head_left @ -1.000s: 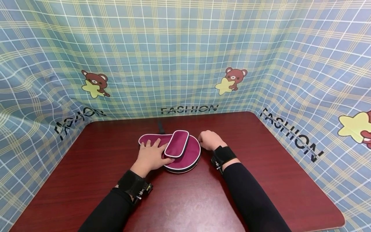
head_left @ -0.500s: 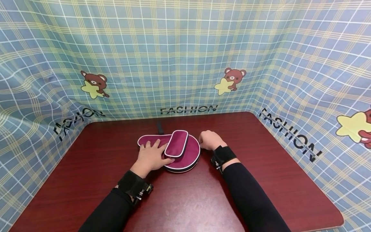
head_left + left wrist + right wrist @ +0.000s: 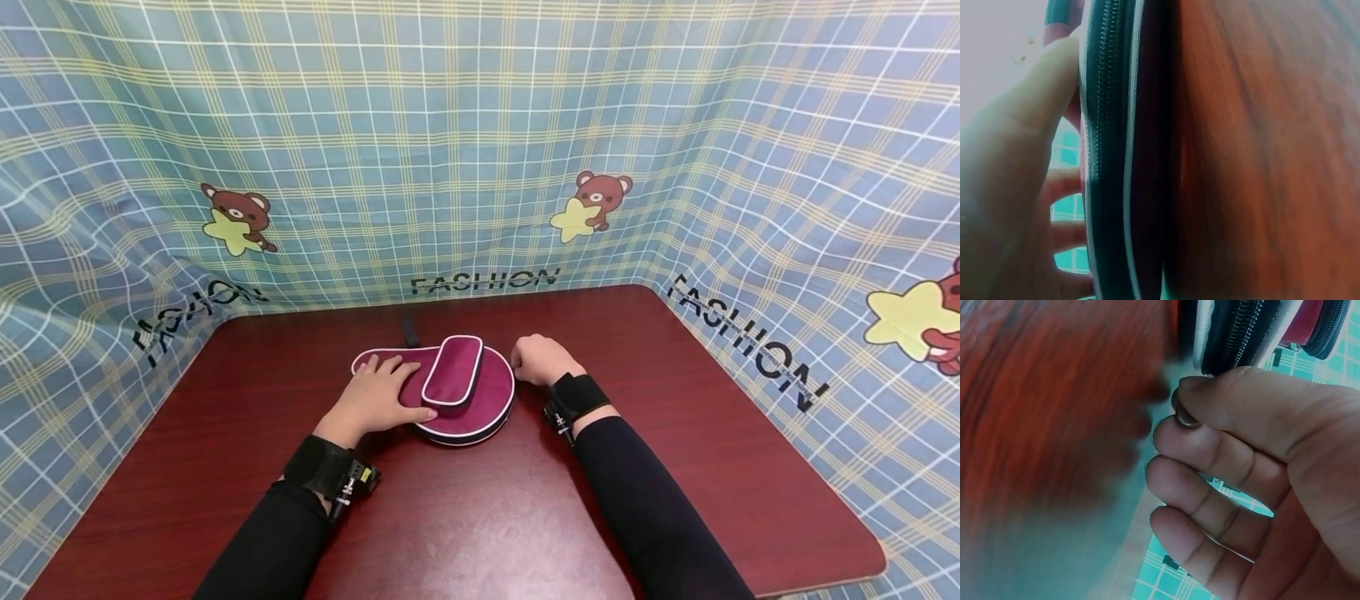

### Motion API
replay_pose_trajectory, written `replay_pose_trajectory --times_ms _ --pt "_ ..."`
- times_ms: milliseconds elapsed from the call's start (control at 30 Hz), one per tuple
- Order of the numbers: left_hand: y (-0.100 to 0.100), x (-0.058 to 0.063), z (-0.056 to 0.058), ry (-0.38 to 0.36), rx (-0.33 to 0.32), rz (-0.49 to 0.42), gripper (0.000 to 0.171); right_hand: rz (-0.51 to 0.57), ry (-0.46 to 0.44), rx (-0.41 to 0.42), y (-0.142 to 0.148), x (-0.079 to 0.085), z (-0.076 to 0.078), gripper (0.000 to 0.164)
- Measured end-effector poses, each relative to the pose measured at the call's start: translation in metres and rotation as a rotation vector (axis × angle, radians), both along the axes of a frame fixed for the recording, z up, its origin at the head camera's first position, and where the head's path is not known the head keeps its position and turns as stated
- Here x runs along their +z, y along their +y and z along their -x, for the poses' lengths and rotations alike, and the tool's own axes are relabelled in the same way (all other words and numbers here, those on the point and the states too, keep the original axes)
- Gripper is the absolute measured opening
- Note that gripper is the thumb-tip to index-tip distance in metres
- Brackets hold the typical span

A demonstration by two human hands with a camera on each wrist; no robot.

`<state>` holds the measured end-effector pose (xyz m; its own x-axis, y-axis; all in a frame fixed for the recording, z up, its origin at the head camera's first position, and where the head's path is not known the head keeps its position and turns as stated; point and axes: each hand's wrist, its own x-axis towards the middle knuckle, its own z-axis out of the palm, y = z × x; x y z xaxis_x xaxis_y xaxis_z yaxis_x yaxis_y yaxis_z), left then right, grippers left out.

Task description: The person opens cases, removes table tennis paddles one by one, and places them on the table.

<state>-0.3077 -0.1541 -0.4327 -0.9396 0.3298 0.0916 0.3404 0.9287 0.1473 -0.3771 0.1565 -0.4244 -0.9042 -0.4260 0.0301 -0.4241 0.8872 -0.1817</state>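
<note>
A magenta table tennis paddle case [image 3: 491, 392] with white piping lies flat, its round part to the right and its narrower handle part to the left. A raised rounded pocket [image 3: 453, 369] sits on its top. My left hand [image 3: 375, 398] rests on the case's left part with fingers spread, thumb along the near edge. At the right edge, my right hand [image 3: 546, 360] pinches a small dark metal zipper pull [image 3: 1186, 417] between thumb and forefinger, its other fingers curled. The black side zipper [image 3: 1107, 75] looks closed along the stretch in the left wrist view.
A dark strap [image 3: 409, 332] sticks out behind the case. Everything lies on a reddish-brown wooden table [image 3: 675, 433] with rounded corners. A blue plaid cloth [image 3: 480, 167] printed with bears hangs around its back and sides.
My left hand has slid slightly left along the case, drawing its fingers back from beside the pocket. The right hand keeps its place at the right edge. The head view has shifted a little.
</note>
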Motion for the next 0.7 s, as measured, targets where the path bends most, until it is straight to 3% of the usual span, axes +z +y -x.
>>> replay_pose_trajectory --times_ms 700 --pt "0.019 0.008 -0.013 0.011 0.134 0.091 0.100 -0.019 -0.010 0.002 0.001 0.003 0.000 0.025"
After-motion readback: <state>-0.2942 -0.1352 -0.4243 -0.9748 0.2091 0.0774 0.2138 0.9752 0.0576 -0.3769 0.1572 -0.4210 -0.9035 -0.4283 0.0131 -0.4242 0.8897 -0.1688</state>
